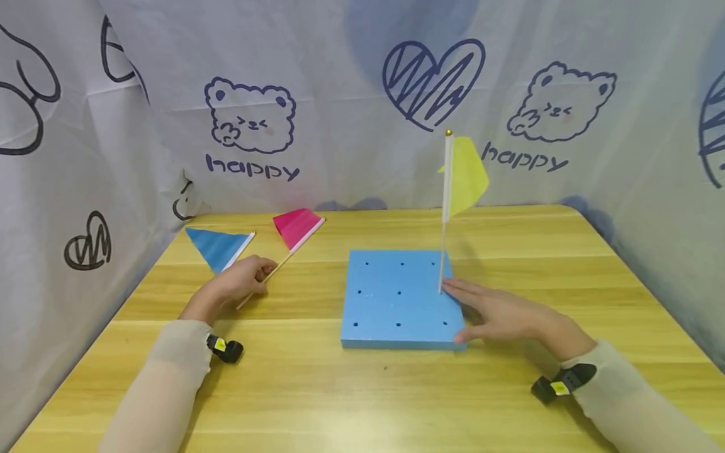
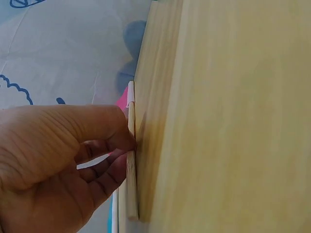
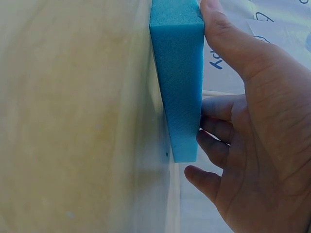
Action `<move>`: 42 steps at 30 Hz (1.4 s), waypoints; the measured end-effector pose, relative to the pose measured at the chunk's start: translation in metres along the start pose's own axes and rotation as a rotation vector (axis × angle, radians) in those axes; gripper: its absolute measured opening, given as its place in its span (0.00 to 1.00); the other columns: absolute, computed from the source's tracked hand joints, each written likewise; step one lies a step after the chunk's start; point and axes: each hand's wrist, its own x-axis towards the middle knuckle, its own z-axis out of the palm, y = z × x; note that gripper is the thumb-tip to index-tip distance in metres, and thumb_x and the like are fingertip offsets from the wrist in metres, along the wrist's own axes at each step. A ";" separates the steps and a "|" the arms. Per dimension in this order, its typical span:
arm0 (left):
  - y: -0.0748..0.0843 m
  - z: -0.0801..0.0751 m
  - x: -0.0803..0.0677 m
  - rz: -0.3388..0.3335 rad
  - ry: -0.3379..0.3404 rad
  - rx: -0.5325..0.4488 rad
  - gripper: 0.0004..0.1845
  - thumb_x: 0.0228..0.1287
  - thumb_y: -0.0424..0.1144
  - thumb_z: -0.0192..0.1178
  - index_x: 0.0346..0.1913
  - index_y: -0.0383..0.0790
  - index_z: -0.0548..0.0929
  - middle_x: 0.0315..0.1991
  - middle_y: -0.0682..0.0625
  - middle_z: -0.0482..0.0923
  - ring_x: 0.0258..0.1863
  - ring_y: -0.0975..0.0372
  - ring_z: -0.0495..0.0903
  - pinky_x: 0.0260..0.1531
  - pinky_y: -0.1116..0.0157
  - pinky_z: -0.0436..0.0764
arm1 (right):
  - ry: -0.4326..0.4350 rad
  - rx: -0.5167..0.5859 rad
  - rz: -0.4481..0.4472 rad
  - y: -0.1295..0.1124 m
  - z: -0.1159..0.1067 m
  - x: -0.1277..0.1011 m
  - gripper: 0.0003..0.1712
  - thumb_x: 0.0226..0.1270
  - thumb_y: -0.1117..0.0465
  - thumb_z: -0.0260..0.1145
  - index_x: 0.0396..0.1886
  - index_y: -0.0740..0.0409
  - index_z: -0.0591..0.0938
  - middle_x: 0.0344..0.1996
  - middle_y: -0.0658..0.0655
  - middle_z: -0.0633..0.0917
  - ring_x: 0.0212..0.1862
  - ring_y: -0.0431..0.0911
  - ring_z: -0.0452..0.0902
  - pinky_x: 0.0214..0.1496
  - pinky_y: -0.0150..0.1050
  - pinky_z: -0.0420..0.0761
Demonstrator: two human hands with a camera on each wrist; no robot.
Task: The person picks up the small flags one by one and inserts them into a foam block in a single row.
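On the wooden table (image 1: 362, 390), a square blue foam block (image 1: 396, 302) with a grid of nine small holes lies near the middle, slightly toward the right edge. One yellow paper flag on a thin wooden stick (image 1: 461, 173) already stands upright in the block, planted in the hole at the middle of the block's right side. Judging by that, one flag is placed and eight holes are unfilled.

The right hand (image 1: 498, 314) rests flat against the block's right edge, fingers straight and relaxed; the fingertips reach onto the top surface just beside the foot of the yellow flag's stick, and the thumb lies against the near right corner. The right wrist view shows the palm alongside the foam's side, steadying it and gripping nothing.

The left hand (image 1: 240, 280) is over near the table's far left corner, its fingers curled narrowly round the stick of a pink paper flag (image 1: 297, 228). The left wrist view shows thumb and fingers (image 2: 119, 141) pinching that wooden stick while it lies against the table surface, so the flag appears not yet lifted clear. The pink flag's cloth end points toward the far edge.

Just beside it, further left, a blue paper flag on a white stick (image 1: 218, 246) lies flat on the table, untouched. So two flags lie outside the block, one of them in hand.

A white cloth backdrop printed with bears, hearts and the word happy (image 1: 252, 119) surrounds the table.
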 end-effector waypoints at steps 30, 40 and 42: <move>0.018 -0.007 -0.009 -0.058 0.083 0.309 0.17 0.68 0.28 0.54 0.59 0.30 0.76 0.45 0.38 0.80 0.43 0.48 0.77 0.51 0.47 0.76 | -0.008 0.013 0.020 0.000 0.000 -0.001 0.61 0.56 0.25 0.60 0.78 0.56 0.52 0.77 0.60 0.51 0.74 0.60 0.51 0.69 0.58 0.62; 0.025 -0.008 -0.011 -0.053 0.124 0.409 0.16 0.68 0.27 0.54 0.57 0.34 0.79 0.45 0.38 0.82 0.45 0.46 0.80 0.50 0.48 0.77 | -0.021 0.017 0.016 0.002 -0.001 0.000 0.62 0.55 0.24 0.59 0.79 0.55 0.51 0.77 0.58 0.51 0.74 0.57 0.50 0.69 0.56 0.62; 0.026 -0.008 -0.011 -0.041 0.130 0.431 0.15 0.68 0.28 0.56 0.56 0.34 0.80 0.42 0.39 0.83 0.43 0.47 0.81 0.48 0.49 0.79 | -0.021 0.019 0.017 0.003 -0.001 0.000 0.62 0.55 0.24 0.59 0.79 0.54 0.51 0.77 0.57 0.51 0.74 0.57 0.50 0.69 0.56 0.63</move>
